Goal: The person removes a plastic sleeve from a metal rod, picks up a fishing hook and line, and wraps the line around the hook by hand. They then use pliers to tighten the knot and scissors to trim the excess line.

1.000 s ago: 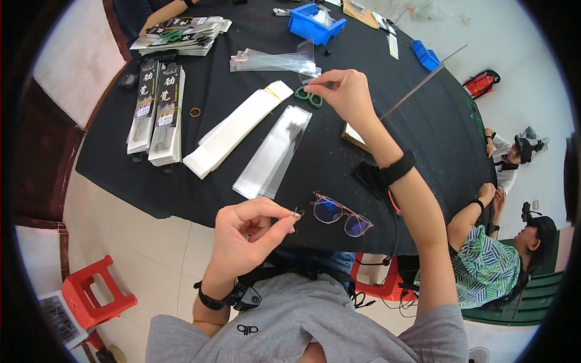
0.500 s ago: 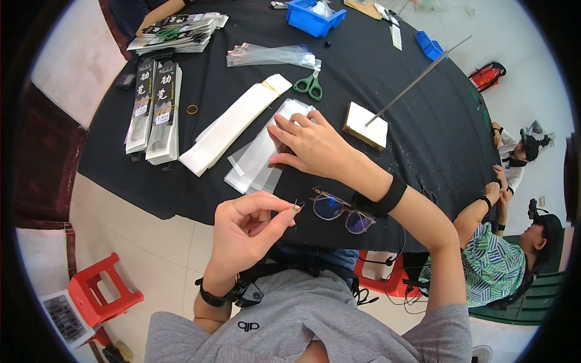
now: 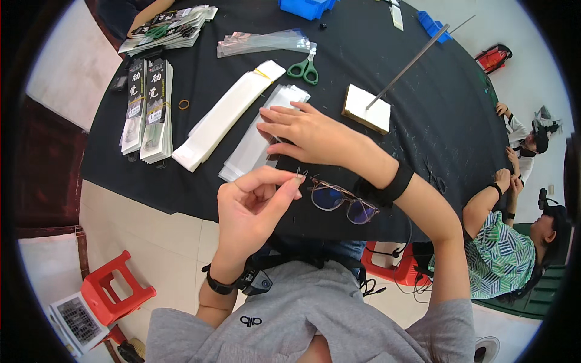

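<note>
My left hand (image 3: 251,202) is closed in a pinch on a small, thin, dark wire hook (image 3: 302,173), held just in front of the table's near edge. Fingertips cover most of it. My right hand (image 3: 305,134) lies with fingers spread over a stack of clear plastic sleeves (image 3: 245,154), touching the top ones; its palm side is hidden. Left of that stack lies a bundle of white paper strips (image 3: 221,121) bound with a yellow rubber band. Eyeglasses (image 3: 344,202) rest on the black cloth just right of my left fingertips.
Green scissors (image 3: 304,69) and more clear sleeves (image 3: 263,42) lie farther back. Packaged bundles (image 3: 151,115) and a rubber band (image 3: 183,104) sit at left. A metal rod (image 3: 405,69) rises from a white block (image 3: 367,109). Two people sit at right; another person's arm shows far left.
My left hand has come slightly up toward the right hand, still pinching the hook. The right hand stays over the sleeves, fingers shifted a little. The whole view has moved slightly.
</note>
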Motion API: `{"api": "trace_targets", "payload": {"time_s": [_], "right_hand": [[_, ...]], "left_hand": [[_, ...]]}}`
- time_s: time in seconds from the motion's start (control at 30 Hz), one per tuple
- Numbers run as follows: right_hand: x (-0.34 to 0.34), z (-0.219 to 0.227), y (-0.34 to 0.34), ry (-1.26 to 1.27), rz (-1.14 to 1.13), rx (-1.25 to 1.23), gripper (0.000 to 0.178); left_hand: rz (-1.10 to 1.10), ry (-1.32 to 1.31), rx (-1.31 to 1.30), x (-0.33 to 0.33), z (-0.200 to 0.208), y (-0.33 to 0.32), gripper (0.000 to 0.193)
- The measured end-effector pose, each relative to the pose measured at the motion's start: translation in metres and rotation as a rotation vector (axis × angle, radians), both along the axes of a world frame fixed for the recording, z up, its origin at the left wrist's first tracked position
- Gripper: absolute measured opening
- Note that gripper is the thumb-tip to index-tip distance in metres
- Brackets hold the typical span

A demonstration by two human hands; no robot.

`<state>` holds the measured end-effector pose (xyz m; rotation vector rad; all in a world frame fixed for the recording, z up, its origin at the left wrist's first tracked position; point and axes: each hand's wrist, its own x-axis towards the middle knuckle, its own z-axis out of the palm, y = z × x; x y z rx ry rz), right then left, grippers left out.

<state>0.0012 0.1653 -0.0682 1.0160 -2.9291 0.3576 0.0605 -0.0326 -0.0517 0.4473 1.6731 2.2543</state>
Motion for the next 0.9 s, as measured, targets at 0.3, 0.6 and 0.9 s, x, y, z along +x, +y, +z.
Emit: {"api": "trace_targets", "payload": {"time_s": [0.3, 0.6, 0.9], "right_hand": [[0.08, 0.088, 0.034, 0.132, -0.374, -0.434, 0.023], [0.15, 0.057, 0.016, 0.067, -0.599, -0.922, 0.026], [0.152, 0.035, 0.026, 0.137, -0.647, -1.094, 0.022]], "left_hand": [[-0.034, -0.024, 0.077, 0.007, 0.004, 0.029, 0.011], [0.003, 0.261, -0.063, 0.018, -0.004, 0.064, 0.019], [0.011, 0.435, -0.198, 0.025, -0.004, 0.082, 0.025]]}}
